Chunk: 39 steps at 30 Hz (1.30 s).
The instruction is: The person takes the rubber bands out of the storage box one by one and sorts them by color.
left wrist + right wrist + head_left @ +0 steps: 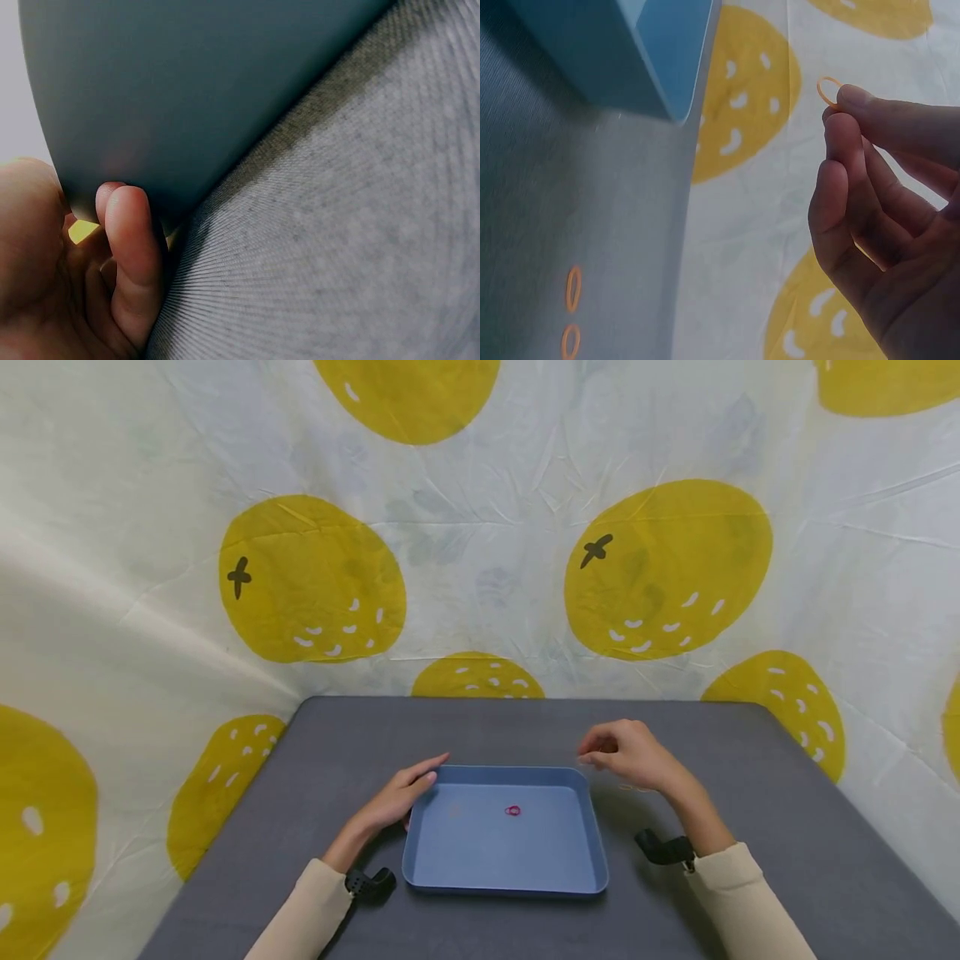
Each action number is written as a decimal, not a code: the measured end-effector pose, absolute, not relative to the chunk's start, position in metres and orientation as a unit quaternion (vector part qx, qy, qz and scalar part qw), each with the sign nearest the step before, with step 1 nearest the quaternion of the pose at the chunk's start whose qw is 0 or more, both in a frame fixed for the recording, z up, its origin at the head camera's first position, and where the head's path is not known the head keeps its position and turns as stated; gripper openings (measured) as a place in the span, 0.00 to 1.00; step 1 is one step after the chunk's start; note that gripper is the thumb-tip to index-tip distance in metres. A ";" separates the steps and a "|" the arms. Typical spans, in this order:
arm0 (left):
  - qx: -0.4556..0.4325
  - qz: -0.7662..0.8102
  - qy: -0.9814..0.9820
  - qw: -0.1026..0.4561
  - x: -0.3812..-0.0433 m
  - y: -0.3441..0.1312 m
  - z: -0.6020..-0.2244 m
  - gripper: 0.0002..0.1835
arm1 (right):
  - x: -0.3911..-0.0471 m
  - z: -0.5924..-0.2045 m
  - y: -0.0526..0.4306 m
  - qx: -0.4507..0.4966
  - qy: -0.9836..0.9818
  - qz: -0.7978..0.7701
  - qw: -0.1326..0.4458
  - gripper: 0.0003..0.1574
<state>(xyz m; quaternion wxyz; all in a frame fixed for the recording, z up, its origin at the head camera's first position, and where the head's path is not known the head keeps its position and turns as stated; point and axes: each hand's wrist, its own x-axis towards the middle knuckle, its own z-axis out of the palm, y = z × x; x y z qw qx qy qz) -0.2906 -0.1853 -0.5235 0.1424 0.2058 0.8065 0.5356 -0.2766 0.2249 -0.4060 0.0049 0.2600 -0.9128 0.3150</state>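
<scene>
A blue tray (502, 887) lies on the table, with small pink-red rubber bands (513, 811) in it. My left hand (393, 797) grips the tray's far left corner, thumb at the rim; in the left wrist view its curled fingers (131, 240) touch the outer wall. Above the table beyond the tray's far right corner, my right hand (626, 753) pinches a small orange rubber band (827, 90) between thumb and fingertips. Two more orange rubber bands, one here (573, 289) and another one (571, 342), lie on the table to the right of the tray.
The grey table (352, 731) extends around the tray on all sides. Behind it hangs a white cloth (480, 585) printed with yellow fruit. A black wrist strap (663, 847) sits on the right forearm, a similar black strap (370, 885) on the left.
</scene>
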 end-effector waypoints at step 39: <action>0.198 0.542 0.804 0.145 -0.292 -0.183 -0.523 0.24 | -0.273 -0.435 0.327 0.174 -0.935 0.310 -0.017 0.08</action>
